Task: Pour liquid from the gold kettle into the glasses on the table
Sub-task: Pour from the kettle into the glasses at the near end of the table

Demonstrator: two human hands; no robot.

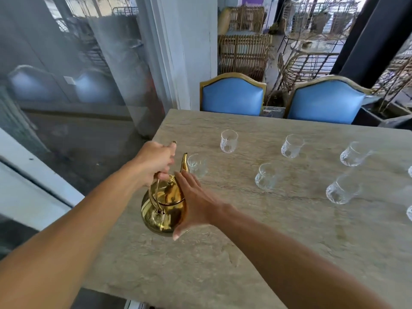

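The gold kettle [163,208] stands near the left edge of the stone table [256,253], its spout pointing away toward the nearest glass [197,165]. My left hand [156,162] is closed around the top of the kettle's arched handle. My right hand [194,198] lies flat against the kettle's right side, fingers straight and reaching toward the lid knob. Several clear cut glasses stand upright on the table to the right, among them one far glass [229,141], one middle glass [266,176] and one further right [343,189]. They look empty.
Two blue padded chairs [233,95] [325,100] stand at the table's far side. A glass wall and white pillar [189,52] rise to the left. Wicker furniture sits beyond. The table's left edge is just beside the kettle.
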